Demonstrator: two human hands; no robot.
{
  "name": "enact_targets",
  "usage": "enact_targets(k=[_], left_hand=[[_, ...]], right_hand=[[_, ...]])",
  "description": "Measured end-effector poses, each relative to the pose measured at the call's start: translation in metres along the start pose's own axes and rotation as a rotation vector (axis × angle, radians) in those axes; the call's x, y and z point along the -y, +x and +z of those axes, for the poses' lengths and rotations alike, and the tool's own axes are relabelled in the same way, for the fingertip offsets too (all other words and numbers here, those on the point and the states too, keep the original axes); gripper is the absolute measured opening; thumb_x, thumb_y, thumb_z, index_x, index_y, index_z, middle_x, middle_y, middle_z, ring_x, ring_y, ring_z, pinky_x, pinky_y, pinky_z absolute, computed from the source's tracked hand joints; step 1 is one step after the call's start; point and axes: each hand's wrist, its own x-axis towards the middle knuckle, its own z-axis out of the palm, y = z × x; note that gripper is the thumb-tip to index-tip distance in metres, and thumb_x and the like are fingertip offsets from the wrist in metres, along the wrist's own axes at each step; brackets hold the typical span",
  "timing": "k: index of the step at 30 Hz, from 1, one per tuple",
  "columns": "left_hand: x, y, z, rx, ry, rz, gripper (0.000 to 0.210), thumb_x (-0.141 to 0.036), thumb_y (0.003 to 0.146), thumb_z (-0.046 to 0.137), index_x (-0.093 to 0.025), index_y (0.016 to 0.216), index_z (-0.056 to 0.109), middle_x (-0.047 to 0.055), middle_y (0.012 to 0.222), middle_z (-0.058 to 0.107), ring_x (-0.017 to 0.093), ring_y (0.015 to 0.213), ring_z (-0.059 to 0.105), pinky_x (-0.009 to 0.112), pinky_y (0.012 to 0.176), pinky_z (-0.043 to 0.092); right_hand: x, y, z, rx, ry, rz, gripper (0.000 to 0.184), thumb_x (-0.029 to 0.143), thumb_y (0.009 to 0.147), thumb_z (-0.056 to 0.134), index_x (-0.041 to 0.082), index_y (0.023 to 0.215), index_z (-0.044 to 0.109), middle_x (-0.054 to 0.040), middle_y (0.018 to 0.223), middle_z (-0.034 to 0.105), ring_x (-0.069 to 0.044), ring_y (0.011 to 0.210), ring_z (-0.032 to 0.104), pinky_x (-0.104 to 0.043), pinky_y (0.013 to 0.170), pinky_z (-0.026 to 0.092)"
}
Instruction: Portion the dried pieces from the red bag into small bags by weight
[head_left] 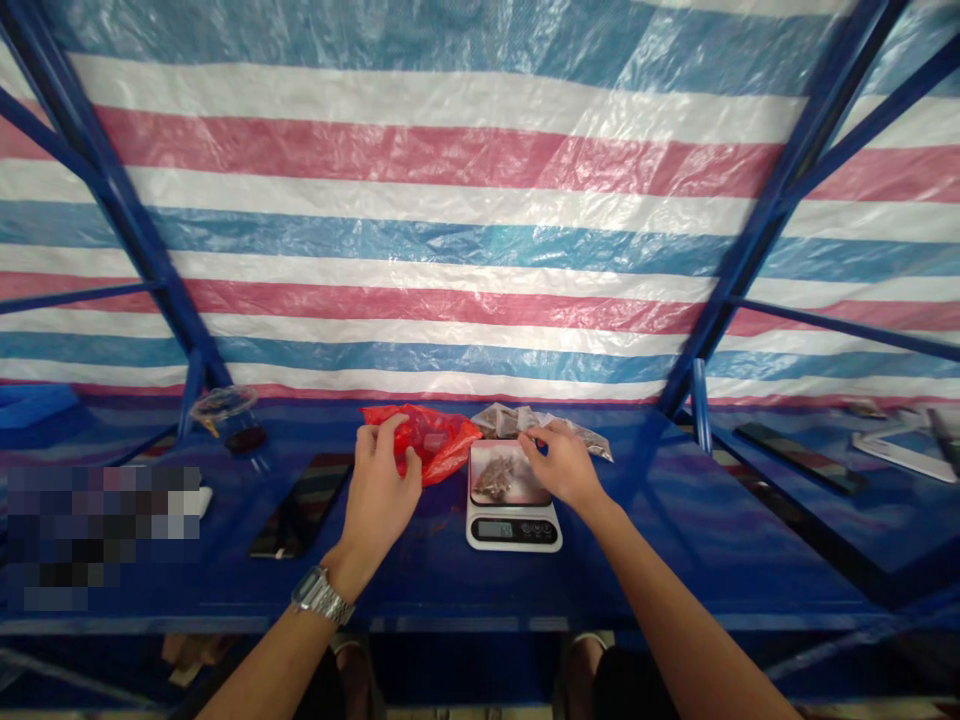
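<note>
A red plastic bag lies with its mouth open on the blue table, something reddish inside it. My left hand is at the bag's left side, its curled fingers gripping the rim. Right of the bag stands a white digital kitchen scale with a lit display too small to read. On its platform rests a small heap of dried brownish material. My right hand is over the platform's right edge, thumb and fingers pinched together; what is between them is hidden. Behind the scale lie several small clear packets with brownish contents.
A black phone lies left of my left hand, with a clear plastic cup of dark liquid behind it. Another dark phone-like slab is at the right. Blue metal braces rise in front of a striped tarp.
</note>
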Motion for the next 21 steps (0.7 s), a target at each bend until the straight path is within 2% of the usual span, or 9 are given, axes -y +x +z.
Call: enact_targets(k=[5, 8, 11, 14, 17, 19, 21], left_hand=[[-0.018, -0.006, 0.012, 0.047, -0.136, 0.066, 0.035, -0.019, 0.094, 0.048, -0.023, 0.127, 0.057, 0.006, 0.109, 0.059, 0.022, 0.096, 0.064, 0.039, 0.094, 0.054], [-0.025, -0.009, 0.020, 0.066, -0.184, 0.074, 0.033, -0.018, 0.094, 0.048, -0.023, 0.125, 0.058, 0.006, 0.108, 0.060, 0.021, 0.094, 0.065, 0.037, 0.090, 0.053], [-0.029, -0.012, 0.027, 0.101, -0.231, 0.080, 0.031, -0.020, 0.095, 0.049, -0.024, 0.124, 0.059, 0.005, 0.108, 0.060, 0.020, 0.093, 0.065, 0.036, 0.089, 0.053], [-0.031, -0.015, 0.033, 0.126, -0.307, 0.075, 0.028, -0.027, 0.096, 0.054, -0.024, 0.123, 0.060, 0.005, 0.106, 0.063, 0.020, 0.094, 0.064, 0.036, 0.090, 0.053], [-0.035, -0.016, 0.040, 0.165, -0.450, 0.016, 0.035, -0.038, 0.094, 0.062, -0.024, 0.125, 0.061, 0.008, 0.114, 0.068, 0.023, 0.104, 0.066, 0.037, 0.094, 0.053], [-0.038, -0.016, 0.043, 0.258, -0.553, -0.025, 0.031, -0.042, 0.095, 0.061, -0.023, 0.119, 0.065, 0.008, 0.116, 0.071, 0.024, 0.107, 0.068, 0.037, 0.095, 0.053], [-0.041, -0.014, 0.045, 0.347, -0.650, -0.059, 0.028, -0.044, 0.097, 0.057, -0.022, 0.109, 0.069, 0.007, 0.108, 0.074, 0.024, 0.102, 0.069, 0.036, 0.092, 0.054]], right_hand=[[0.011, 0.001, 0.007, 0.107, -0.031, 0.027, 0.028, 0.044, 0.098, 0.061, 0.025, 0.105, 0.080, -0.0100, 0.106, 0.070, -0.028, 0.108, 0.063, -0.043, 0.099, 0.043], [0.017, 0.003, 0.009, 0.143, -0.026, 0.053, 0.020, 0.037, 0.096, 0.064, 0.025, 0.096, 0.080, -0.0090, 0.104, 0.068, -0.028, 0.109, 0.062, -0.044, 0.099, 0.042], [0.021, 0.005, 0.005, 0.118, 0.060, 0.047, 0.014, 0.029, 0.094, 0.066, 0.024, 0.090, 0.078, -0.0072, 0.099, 0.068, -0.027, 0.105, 0.062, -0.043, 0.097, 0.042], [0.030, 0.005, -0.008, 0.047, 0.303, -0.052, 0.010, 0.023, 0.094, 0.065, 0.022, 0.089, 0.073, -0.0039, 0.093, 0.068, -0.022, 0.093, 0.063, -0.036, 0.089, 0.045], [0.046, 0.002, -0.025, 0.026, 0.535, -0.187, 0.010, 0.023, 0.096, 0.063, 0.022, 0.088, 0.070, -0.0022, 0.091, 0.068, -0.019, 0.086, 0.063, -0.031, 0.080, 0.047], [0.058, -0.001, -0.035, 0.030, 0.600, -0.249, 0.011, 0.026, 0.096, 0.064, 0.023, 0.088, 0.070, -0.0024, 0.091, 0.069, -0.019, 0.088, 0.063, -0.031, 0.079, 0.048], [0.068, -0.004, -0.040, 0.013, 0.636, -0.269, 0.007, 0.029, 0.096, 0.066, 0.024, 0.093, 0.071, -0.0033, 0.096, 0.070, -0.019, 0.091, 0.064, -0.032, 0.080, 0.049]])
